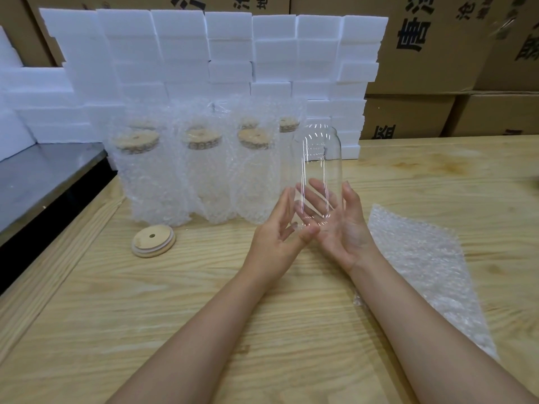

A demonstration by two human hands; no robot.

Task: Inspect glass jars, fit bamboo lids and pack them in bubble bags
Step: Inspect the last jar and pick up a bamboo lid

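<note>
Furthest left of the task's things, a loose round bamboo lid with a small centre hole (153, 242) lay flat on the pale wooden table (204, 301), just in front of a row of lidded glass jars already in bubble bags (201, 170). These stood upright before a far wall of white foam blocks (218, 53).

Right of the lid, the left hand (280, 228) was raised with its fingers nearly straight, flat against the near left side of a tall clear glass jar (320, 170). The jar was held upright above the table, and which end was up could not be told. The right hand (341, 225) cradled its lower part, palm open and fingers spread behind the glass. Neither hand curled round it.

Further right, a flat empty bubble bag (423, 266) lay on the table.

The step in hand looked like inspection, with the jar bare and unlidded. The next move would probably call for freeing the left hand to reach the loose lid while the right took a firmer hold.
</note>
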